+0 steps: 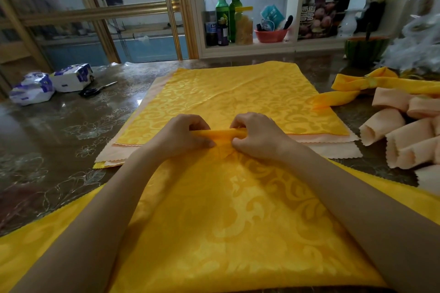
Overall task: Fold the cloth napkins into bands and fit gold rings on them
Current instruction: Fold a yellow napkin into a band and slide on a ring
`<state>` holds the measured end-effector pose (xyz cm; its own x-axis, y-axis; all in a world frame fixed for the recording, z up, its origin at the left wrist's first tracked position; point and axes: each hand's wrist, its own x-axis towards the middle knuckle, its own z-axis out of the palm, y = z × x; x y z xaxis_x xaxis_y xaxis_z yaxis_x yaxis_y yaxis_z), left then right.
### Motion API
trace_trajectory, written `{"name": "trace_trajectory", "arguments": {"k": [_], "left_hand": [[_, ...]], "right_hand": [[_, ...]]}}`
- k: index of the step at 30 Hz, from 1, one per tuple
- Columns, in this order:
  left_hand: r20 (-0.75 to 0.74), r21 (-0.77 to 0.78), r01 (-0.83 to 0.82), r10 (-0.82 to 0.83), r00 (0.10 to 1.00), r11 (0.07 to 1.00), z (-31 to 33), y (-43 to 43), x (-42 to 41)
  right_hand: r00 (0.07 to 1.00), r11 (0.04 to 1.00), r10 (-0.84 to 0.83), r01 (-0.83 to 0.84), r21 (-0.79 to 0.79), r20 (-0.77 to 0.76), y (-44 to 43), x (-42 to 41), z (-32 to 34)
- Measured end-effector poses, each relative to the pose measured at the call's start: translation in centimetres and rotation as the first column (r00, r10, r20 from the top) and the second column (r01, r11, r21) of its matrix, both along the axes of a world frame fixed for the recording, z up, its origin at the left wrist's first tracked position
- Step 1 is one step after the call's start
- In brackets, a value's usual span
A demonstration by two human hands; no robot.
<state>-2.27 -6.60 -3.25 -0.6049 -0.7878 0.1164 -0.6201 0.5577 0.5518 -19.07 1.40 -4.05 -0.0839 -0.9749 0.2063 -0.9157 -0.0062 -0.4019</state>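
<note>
Between both hands (223, 137), yellow napkin's (238, 209) rolled corner, pinched

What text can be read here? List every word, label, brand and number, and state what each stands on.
"西梅", as far as it can be made out: large pale characters on the box with fruit pictures on the shelf; the row beneath them is unclear.
Too blurred or small to read: the labels on the green bottles, the label on the dark bottle, the print on the blue packet, and the blue print on the tissue packs.
</note>
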Motion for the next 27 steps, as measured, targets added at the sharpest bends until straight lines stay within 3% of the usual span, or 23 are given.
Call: {"name": "trace_trajectory", "arguments": {"k": [6, 13, 19, 23, 27], "left_hand": [[-0.047, -0.055, -0.007, 0.004, 0.999, 0.998, 0.0, 0.3, 0.0], [-0.128, 0.055, 0.079, -0.072, 0.989, 0.995, 0.6, 1.1, 0.0], [0.026, 0.016, 0.067, -0.068, 0.997, 0.998, 0.5, 1.1, 0.0], [0.057, 0.056, 0.047, -0.050, 0.997, 0.997, 0.5, 1.0, 0.1], [0.076, 0.045, 0.014, -0.018, 0.997, 0.999, 0.3, 0.9, 0.0]], "right_hand": [[0.999, 0.996, 0.020, -0.023, -0.091, -0.033, 0.3, -0.4, -0.2], [0.958, 0.979, 0.097, -0.141, -0.148, -0.271, 0.9, 0.0, 0.1], [0.911, 0.969, 0.118, -0.192, -0.154, -0.395, 1.1, 0.2, 0.3], [0.930, 0.980, 0.149, -0.185, -0.079, -0.335, 1.3, 0.2, 0.2], [0.995, 0.996, 0.085, -0.086, -0.015, -0.049, 1.2, 0.3, 0.1]]}}
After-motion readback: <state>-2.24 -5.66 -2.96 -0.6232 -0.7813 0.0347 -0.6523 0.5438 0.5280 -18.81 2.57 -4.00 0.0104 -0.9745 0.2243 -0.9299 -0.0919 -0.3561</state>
